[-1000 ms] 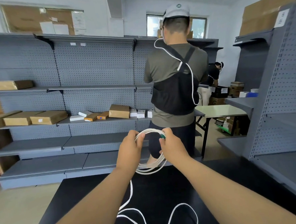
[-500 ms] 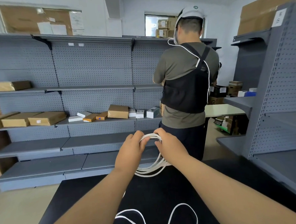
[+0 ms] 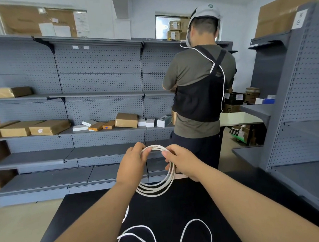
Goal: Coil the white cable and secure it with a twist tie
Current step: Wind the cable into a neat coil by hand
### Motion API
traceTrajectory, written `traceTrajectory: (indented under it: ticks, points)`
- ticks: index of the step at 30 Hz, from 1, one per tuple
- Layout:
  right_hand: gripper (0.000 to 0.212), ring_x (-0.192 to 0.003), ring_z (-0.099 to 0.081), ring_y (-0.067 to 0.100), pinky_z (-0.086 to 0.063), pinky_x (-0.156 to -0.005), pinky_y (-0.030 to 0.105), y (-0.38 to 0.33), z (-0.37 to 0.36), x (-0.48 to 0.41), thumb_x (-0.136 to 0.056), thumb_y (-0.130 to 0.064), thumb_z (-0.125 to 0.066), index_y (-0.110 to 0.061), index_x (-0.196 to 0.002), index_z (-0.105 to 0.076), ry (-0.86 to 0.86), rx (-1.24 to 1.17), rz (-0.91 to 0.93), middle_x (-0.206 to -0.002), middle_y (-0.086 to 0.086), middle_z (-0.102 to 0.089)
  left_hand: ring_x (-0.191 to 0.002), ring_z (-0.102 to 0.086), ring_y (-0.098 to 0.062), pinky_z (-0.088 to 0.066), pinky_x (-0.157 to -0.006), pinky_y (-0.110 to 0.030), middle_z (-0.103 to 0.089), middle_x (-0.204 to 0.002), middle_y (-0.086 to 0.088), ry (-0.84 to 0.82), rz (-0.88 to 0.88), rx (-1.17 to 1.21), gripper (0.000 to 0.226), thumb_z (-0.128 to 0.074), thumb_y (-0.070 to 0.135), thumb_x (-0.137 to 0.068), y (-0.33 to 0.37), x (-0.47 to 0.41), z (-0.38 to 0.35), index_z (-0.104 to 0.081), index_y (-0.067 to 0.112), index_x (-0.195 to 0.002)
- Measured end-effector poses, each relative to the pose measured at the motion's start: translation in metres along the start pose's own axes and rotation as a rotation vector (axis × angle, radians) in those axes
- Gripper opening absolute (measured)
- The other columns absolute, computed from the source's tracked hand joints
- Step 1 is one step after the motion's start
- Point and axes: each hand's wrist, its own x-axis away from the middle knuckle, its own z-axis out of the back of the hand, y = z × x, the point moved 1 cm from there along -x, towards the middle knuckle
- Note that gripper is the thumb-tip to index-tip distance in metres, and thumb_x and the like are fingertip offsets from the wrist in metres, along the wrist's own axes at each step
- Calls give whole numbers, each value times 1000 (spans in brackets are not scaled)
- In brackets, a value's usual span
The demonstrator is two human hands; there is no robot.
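Observation:
A white cable is wound into several loops that I hold upright above the far edge of the black table. My left hand grips the left side of the coil near its top. My right hand grips the right side, fingers curled round the strands. The loose end of the cable runs down from the coil behind my left forearm and lies in wavy loops on the table near me. No twist tie is visible.
A person stands with their back to me just beyond the table. Grey pegboard shelves with cardboard boxes line the left wall. Another grey shelf unit stands close on the right.
The coil has been turned and my hands have drawn slightly apart along it, my right hand sliding down its right side. The person beyond the table has stepped to the right.

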Motion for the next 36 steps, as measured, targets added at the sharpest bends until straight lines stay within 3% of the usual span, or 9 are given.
traceTrajectory:
  ticks: [6,11,15,18,22,27,32,36]
  points:
    - [16,-65,-61,11,-52,-67,32,1,-4,-2,-98,-29,-43,-22,-99,-57,122,23,37,-81,-2,-57,-72,-46,-16,-26,-60,-26,-53,-85,-3,-7,4,6,26,-43,41,-94,-1,1,-1,-51,17,-93]
    - [21,-59,-56,10,-52,-70,35,0,-8,-2,-99,-25,-41,-16,-104,-60,236,90,67,-75,-6,-54,-78,-51,-15,-30,-64,-26,-57,-87,-1,-1,28,45,31,-45,43,-94,0,2,-4,-56,14,-96]
    - [23,-61,-56,13,-55,-72,38,2,-11,-1,-99,-24,-41,-15,-105,-62,348,21,65,-72,-4,-54,-71,-53,-13,-34,-57,-23,-57,-72,5,-3,186,192,32,-51,47,-90,-1,3,-8,-55,16,-83]
    - [24,-64,-59,13,-58,-73,39,4,-11,0,-99,-25,-41,-15,-106,-62,426,-35,48,-72,-5,-55,-60,-52,-17,-37,-54,-27,-55,-64,-2,-30,298,275,49,-48,54,-88,0,4,-10,-59,8,-78]
    - [21,-68,-62,13,-55,-72,38,4,-12,2,-99,-27,-40,-18,-105,-58,345,-55,70,-78,-7,-56,-57,-46,-15,-33,-52,-27,-49,-63,-1,12,296,306,46,-46,51,-90,4,3,-8,-51,8,-76]
    - [17,-67,-57,10,-51,-71,32,2,-13,0,-100,-31,-36,-25,-107,-50,188,-83,73,-86,-5,-56,-59,-42,-12,-25,-51,-28,-45,-62,4,63,74,104,34,-49,43,-92,10,-2,0,-43,15,-73]
    - [20,-68,-54,12,-45,-62,25,3,-16,1,-100,-32,-34,-24,-100,-52,235,-147,82,-74,-2,-51,-60,-42,-11,-25,-53,-27,-45,-63,7,71,-18,24,33,-51,45,-90,12,-6,4,-46,15,-77]
    - [18,-66,-52,12,-38,-55,21,4,-17,-3,-100,-33,-34,-25,-99,-50,328,-184,77,-71,0,-53,-60,-48,-7,-32,-52,-22,-51,-62,9,56,115,193,31,-57,48,-85,6,-2,-1,-50,20,-75]
